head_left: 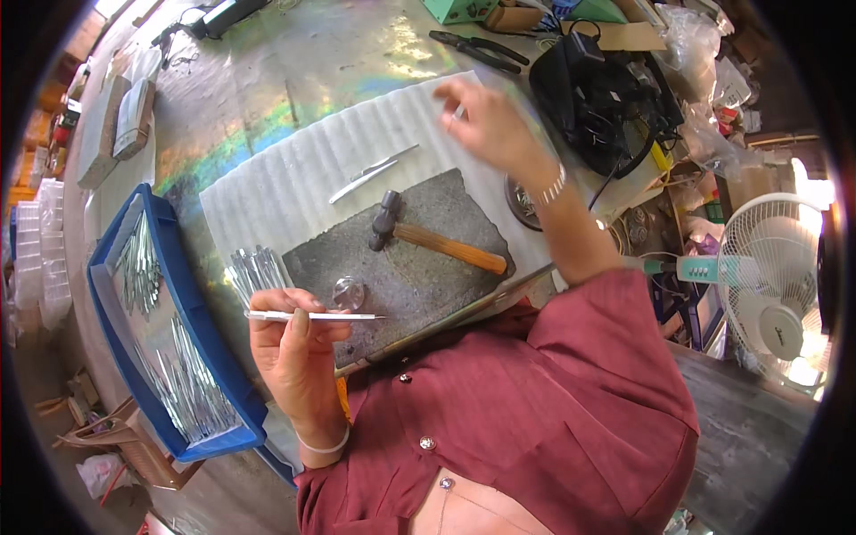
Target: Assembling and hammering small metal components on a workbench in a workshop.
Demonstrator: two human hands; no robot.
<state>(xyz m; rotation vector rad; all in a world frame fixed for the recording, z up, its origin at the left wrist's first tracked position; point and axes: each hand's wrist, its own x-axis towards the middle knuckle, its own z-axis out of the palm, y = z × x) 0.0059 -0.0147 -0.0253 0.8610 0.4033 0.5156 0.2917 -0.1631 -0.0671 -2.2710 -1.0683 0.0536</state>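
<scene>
My left hand (294, 343), near the slab's lower left, pinches a slim silver rod (334, 316) with a thin dark point toward the right. Raised over the white foam sheet's right part, my right hand (490, 125) has its fingers bent and apart; a small pale spot shows at a finger, too small to identify. On the dark stone slab (428, 285) lies a hammer (437, 244) with a wooden handle. A clear round object (349, 292) sits beside my left fingers. Two slim silver pieces (364, 181) lie on the foam sheet (276, 187).
At left stands a blue tray (245, 383) with many silver rods in two groups. More rods (254, 270) lie by the slab. A bowl (520, 203) of small parts is partly behind my right wrist. Pliers (481, 51), a black bag (597, 102) and a fan (771, 285) are around.
</scene>
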